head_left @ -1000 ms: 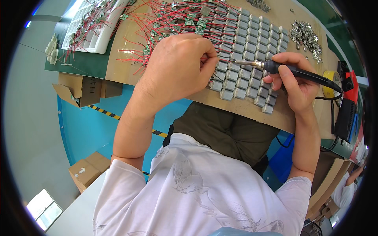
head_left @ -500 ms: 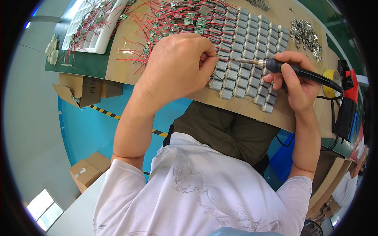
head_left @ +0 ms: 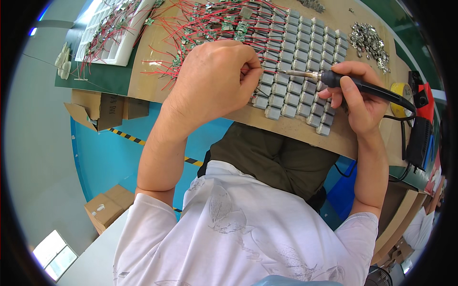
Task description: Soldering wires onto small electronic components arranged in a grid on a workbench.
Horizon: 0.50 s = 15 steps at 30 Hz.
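Note:
My right hand [head_left: 360,97] grips a soldering iron [head_left: 330,78] by its black handle. The bare metal tip points left, close to the fingers of my left hand [head_left: 214,78]. That hand is closed in a pinch on a thin red wire [head_left: 270,72], whose end shows beside the iron's tip; whether the two touch I cannot tell. Under both hands lie rows of small grey block-shaped parts [head_left: 276,101] with metal ends. Many of the farther ones carry red and black wires, which run left to small green circuit boards [head_left: 229,23].
A white compartment tray [head_left: 123,56] with more wired boards stands at the far left. Loose shiny metal pieces [head_left: 368,42] are heaped at the far right. A yellow tape roll [head_left: 400,97] and a red-and-black device [head_left: 426,102] sit by the right edge of the brown work board [head_left: 343,141].
Almost nothing differs. The grey parts appear shifted very slightly in the picture, and both hands keep the same hold.

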Each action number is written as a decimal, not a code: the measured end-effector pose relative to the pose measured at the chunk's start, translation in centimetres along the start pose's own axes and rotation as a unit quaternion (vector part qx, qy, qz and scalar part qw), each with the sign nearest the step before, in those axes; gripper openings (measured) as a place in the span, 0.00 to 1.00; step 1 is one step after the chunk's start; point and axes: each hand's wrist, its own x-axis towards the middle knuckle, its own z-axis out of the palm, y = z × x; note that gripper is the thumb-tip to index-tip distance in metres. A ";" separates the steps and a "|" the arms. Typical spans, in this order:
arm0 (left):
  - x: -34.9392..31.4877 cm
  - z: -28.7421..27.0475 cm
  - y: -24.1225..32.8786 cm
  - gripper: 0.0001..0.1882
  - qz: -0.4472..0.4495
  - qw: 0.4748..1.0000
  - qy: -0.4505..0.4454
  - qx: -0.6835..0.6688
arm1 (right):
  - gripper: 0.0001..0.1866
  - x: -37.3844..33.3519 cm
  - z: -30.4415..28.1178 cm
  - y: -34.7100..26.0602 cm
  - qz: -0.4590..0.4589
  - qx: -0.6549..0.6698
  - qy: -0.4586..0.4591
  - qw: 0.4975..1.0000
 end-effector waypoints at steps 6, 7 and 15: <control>0.0 0.0 0.0 0.05 0.001 1.000 -0.001 -0.001 | 0.09 -0.1 0.1 0.0 -0.007 0.002 0.004 1.000; 0.0 0.0 0.0 0.05 0.003 1.000 0.000 0.000 | 0.09 -0.1 0.1 0.0 -0.008 0.001 0.004 1.000; 0.0 -0.2 0.1 0.08 0.003 1.000 -0.009 -0.018 | 0.09 0.0 -0.1 0.0 -0.014 -0.011 0.000 1.000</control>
